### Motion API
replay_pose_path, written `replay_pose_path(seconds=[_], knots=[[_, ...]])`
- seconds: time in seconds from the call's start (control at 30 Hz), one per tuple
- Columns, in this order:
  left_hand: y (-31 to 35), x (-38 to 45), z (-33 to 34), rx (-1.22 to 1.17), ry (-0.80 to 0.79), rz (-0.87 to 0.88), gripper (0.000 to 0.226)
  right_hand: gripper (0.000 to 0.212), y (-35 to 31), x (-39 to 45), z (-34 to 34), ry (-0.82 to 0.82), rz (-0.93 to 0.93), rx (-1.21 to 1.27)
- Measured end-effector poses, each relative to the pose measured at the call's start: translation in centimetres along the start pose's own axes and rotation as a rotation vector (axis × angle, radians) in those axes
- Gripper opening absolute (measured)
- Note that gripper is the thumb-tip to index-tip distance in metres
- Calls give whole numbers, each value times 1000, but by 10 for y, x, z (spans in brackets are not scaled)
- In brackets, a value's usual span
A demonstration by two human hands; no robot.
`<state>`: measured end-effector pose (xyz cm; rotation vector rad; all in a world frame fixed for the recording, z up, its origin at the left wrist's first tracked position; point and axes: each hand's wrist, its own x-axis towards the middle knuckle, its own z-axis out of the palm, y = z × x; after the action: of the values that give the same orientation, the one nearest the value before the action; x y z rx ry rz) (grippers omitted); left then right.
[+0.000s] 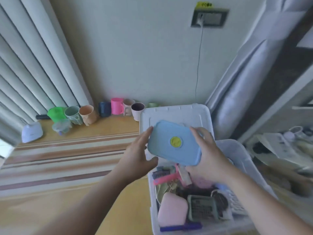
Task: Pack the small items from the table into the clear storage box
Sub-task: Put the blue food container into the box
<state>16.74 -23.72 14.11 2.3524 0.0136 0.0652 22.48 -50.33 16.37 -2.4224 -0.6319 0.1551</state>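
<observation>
Box (174,143), blue with a yellow disc, pinched at both ends between left hand (138,157) and right hand (207,154), above the clear storage box (243,160) at the surface's right edge. Best lowered level onto the pink case (172,212), without trapping the pink brush (166,178).

Single head-worn wide-angle view, looking forward and down, close above the clear storage box (240,160) at near right; wall far.

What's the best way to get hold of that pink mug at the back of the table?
Likely by the handle on the pink mug, coming from its right side, since the mug stands upright with the handle sticking out that way. A dark blue mug crowds its left.
</observation>
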Motion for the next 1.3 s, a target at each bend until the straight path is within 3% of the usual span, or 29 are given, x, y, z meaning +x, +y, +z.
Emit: replay_pose_path(seconds=[0.23, 0.53, 0.7, 0.87, 0.97, 1.07, 1.3], knots=[[61, 17, 87, 59, -162, -211, 101, 120, 109, -10, -17, -216, 33, -138], [42, -44, 136, 199, -316, -421, 102, 106, 119, -27, 53, -490, 2, -203], [43, -51, 158, 437, -322, -380, 86, 99, 115, -23, 64, -591, -12, -201], [47, -49, 167, 705, -509, -404, 97, 92, 120, -15, 67, -590, -8, -184], [50, -39, 160, 797, -414, -330, 88, 87, 122, -11, 68, -601, 8, -185], [41, -32, 157, 766, -370, -247, 76, 88, 123, -19, 69, -609, -49, -253], [14, -37, 179, 799, -568, -131, 91, 95, 130, -55, 98, -636, -122, -297]])
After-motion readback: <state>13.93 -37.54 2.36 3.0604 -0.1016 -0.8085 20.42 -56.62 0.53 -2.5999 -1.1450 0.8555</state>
